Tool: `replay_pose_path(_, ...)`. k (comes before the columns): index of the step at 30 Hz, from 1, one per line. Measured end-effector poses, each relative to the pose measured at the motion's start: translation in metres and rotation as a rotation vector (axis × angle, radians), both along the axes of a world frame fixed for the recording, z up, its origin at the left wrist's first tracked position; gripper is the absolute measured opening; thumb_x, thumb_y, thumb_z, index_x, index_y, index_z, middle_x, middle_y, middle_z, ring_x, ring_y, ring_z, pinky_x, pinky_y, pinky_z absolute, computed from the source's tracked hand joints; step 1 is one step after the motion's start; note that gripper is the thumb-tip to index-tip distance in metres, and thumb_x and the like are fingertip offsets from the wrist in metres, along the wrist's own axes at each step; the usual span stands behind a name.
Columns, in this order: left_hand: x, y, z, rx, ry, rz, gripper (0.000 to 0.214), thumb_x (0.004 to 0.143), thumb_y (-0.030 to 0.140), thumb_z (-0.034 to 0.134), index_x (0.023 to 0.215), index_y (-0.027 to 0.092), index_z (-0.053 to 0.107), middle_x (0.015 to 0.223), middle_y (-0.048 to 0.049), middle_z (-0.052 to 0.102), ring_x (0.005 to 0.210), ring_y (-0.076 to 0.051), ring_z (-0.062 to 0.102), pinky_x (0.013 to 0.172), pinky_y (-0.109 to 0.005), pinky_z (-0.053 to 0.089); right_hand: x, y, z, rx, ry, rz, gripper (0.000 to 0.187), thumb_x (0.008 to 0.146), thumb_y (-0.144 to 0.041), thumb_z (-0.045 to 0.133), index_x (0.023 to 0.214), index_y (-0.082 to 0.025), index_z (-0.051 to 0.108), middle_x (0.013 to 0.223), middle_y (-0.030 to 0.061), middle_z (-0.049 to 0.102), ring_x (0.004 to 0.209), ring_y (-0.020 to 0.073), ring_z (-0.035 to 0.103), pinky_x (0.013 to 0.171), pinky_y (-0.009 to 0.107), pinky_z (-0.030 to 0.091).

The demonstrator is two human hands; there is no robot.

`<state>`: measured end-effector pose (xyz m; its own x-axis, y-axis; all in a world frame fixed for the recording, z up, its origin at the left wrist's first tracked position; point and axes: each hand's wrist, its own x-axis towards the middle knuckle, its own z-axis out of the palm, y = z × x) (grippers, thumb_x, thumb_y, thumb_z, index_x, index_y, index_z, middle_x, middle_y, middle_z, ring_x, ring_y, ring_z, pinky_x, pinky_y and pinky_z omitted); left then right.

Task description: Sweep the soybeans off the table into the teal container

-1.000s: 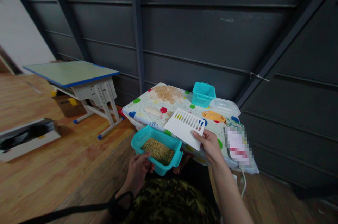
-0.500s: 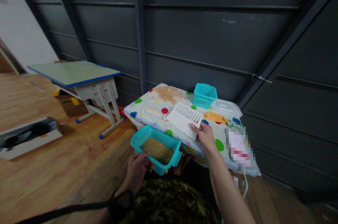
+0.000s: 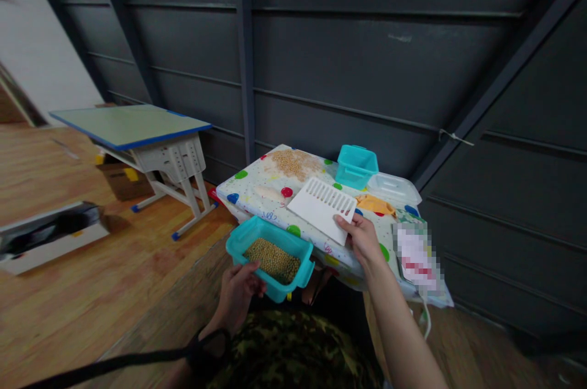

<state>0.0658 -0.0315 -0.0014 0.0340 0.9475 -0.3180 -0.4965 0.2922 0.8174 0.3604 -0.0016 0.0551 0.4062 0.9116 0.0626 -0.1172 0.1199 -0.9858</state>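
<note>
My left hand [image 3: 238,292] grips the near rim of a teal plastic tub [image 3: 270,259] filled with greenish beans, held just off the near edge of a small table [image 3: 257,193] with a dotted cloth. My right hand [image 3: 364,237] pinches a corner of a white slotted plastic scraper [image 3: 321,208], which lies low over the cloth. A heap of tan grains [image 3: 293,163] sits at the table's far left.
A second teal tub [image 3: 356,166], a clear lid [image 3: 395,187], an orange cloth [image 3: 375,203] and a blurred packet [image 3: 415,257] sit on the table. A blue-edged desk [image 3: 132,127] stands left on the wooden floor. A dark panelled wall is right behind.
The scraper in my right hand has moved away from the bean tub and further onto the table. The tub in my left hand has hardly shifted.
</note>
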Motion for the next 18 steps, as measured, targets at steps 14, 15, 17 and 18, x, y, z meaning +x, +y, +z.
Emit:
replay_pose_path(14, 0.0, 0.002, -0.007, -0.001, -0.009, 0.006, 0.04, 0.055, 0.043, 0.094, 0.052, 0.02, 0.061, 0.042, 0.0015, 0.059, 0.037, -0.016, 0.056, 0.04, -0.028, 0.042, 0.033, 0.048, -0.001, -0.005, -0.127, -0.215, 0.05, 0.054, -0.051, 0.09, 0.09, -0.018, 0.08, 0.109, 0.0154, 0.084, 0.101, 0.0349, 0.074, 0.083, 0.046, 0.06)
replay_pose_path(15, 0.0, 0.002, -0.007, 0.0, -0.009, 0.009, 0.04, 0.054, 0.043, 0.094, 0.052, 0.021, 0.061, 0.042, 0.0019, 0.058, 0.037, -0.017, 0.056, 0.039, -0.028, 0.041, 0.032, 0.049, -0.001, -0.027, -0.122, -0.203, 0.048, 0.054, -0.05, 0.09, 0.088, -0.018, 0.079, 0.107, 0.0148, 0.084, 0.099, 0.0342, 0.074, 0.079, 0.044, 0.06)
replay_pose_path(17, 0.0, 0.002, -0.008, -0.001, -0.008, 0.013, 0.041, 0.053, 0.043, 0.095, 0.051, 0.021, 0.061, 0.042, 0.0018, 0.058, 0.037, -0.017, 0.057, 0.04, -0.028, 0.041, 0.029, 0.051, 0.002, -0.069, -0.111, -0.182, 0.045, 0.052, -0.046, 0.091, 0.085, -0.018, 0.079, 0.103, 0.0134, 0.084, 0.095, 0.0328, 0.074, 0.072, 0.04, 0.058)
replay_pose_path(18, 0.0, 0.002, -0.007, -0.002, -0.006, 0.014, 0.041, 0.053, 0.044, 0.095, 0.051, 0.02, 0.062, 0.042, 0.0013, 0.059, 0.037, -0.017, 0.057, 0.04, -0.028, 0.042, 0.028, 0.052, 0.003, -0.082, -0.104, -0.174, 0.043, 0.052, -0.044, 0.091, 0.084, -0.018, 0.079, 0.101, 0.0128, 0.084, 0.093, 0.032, 0.073, 0.07, 0.039, 0.057)
